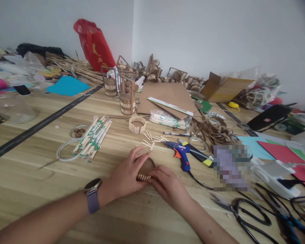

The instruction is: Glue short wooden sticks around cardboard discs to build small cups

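Between both hands sits a small round cardboard basket (146, 166) edged with short wooden sticks. My left hand (128, 168) wraps round its left side, thumb low and fingers over the far rim. At its near right rim, the fingers of my right hand (167, 184) are pinched against the sticks; whether a loose stick is between them is hidden. Just beyond lie several loose short sticks (152, 138). A second round stick-walled basket (137, 125) stands farther back. To the right rests a blue glue gun (180, 154) with an orange trigger, touched by neither hand.
Scissors (240, 211) and pliers (282, 213) lie at the front right, near a power strip (274, 176) and cables. Packs of wrapped chopsticks (93, 137) and white tape rings (66, 150) are on the left. Finished lidded baskets (127, 98), cardboard (162, 96) and a red bag (94, 45) stand behind.
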### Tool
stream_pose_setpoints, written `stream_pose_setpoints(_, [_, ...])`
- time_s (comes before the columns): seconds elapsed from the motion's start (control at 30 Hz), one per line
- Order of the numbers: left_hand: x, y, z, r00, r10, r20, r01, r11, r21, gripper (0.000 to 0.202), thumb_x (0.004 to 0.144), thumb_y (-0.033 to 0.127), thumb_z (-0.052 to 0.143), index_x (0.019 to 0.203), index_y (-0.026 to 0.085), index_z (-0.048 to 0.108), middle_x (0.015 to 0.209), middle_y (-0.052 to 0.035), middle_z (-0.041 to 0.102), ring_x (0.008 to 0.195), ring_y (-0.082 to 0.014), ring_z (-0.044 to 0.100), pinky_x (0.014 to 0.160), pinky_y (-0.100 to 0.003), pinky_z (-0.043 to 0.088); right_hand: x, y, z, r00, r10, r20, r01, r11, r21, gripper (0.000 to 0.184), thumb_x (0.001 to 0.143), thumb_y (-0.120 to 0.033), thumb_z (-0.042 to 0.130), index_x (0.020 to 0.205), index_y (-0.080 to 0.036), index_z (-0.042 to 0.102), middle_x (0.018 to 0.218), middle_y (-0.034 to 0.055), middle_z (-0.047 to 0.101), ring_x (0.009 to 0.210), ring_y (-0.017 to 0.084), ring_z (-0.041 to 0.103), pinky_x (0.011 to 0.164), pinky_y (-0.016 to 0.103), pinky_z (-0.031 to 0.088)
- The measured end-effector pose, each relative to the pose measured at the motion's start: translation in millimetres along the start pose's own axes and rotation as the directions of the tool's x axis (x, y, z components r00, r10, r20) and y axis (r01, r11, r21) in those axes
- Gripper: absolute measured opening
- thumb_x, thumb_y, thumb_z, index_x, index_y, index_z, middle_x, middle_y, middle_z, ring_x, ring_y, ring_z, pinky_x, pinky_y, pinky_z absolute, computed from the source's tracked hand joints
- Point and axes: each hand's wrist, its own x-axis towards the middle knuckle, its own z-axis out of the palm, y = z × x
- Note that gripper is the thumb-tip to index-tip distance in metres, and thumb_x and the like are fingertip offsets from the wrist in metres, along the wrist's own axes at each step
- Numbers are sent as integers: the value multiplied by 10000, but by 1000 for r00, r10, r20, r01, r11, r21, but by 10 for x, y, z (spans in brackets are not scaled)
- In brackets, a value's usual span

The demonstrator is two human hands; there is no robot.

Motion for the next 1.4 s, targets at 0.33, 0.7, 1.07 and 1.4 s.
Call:
stream_pose_setpoints(0.33, [27, -98, -172, 998, 18, 61, -14, 997, -70, 1124, 597, 160, 886, 1479, 332, 211, 1563, -149, 158, 1442, -385, 233, 1119, -577, 351, -86, 376, -517, 887, 297, -355, -397, 882, -255, 276, 942, -405, 485, 954, -187, 655, 903, 105, 660, 865, 254, 620, 783, 386, 502])
stream_pose_setpoints(0.7, [-35, 97, -3, 984, -157, -85, 161, 986, 44, 1150, 572, 135, 856, 1476, 332, 172, 1526, -153, 208, 1315, -388, 437, 1010, -551, 491, -81, 628, -604, 645, 714, -274, -764, 602, -231, 299, 809, -467, 586, 819, -176, 657, 812, 111, 714, 741, 267, 663, 664, 337, 463])
stream_pose_setpoints(1.07, [-20, 116, 1, 989, -128, -76, 130, 991, 13, 1025, 679, 84, 712, 1477, 350, 126, 1492, -140, 242, 1244, -327, 506, 995, -522, 502, -71, 562, -685, 627, 743, -232, -776, 622, -104, 320, 807, -446, 526, 856, -168, 675, 701, 69, 725, 629, 230, 649, 583, 312, 440])
stream_pose_setpoints(1.4, [-9, 24, -31, 988, -147, -48, 146, 989, -22, 969, 667, 93, 708, 1469, 324, 216, 1504, -132, 232, 1278, -338, 477, 1032, -521, 472, -72, 336, -673, 629, 747, -215, -649, 657, 384, 259, 635, -430, 709, 699, -219, 573, 560, -38, 553, 494, 133, 486, 450, 240, 389])
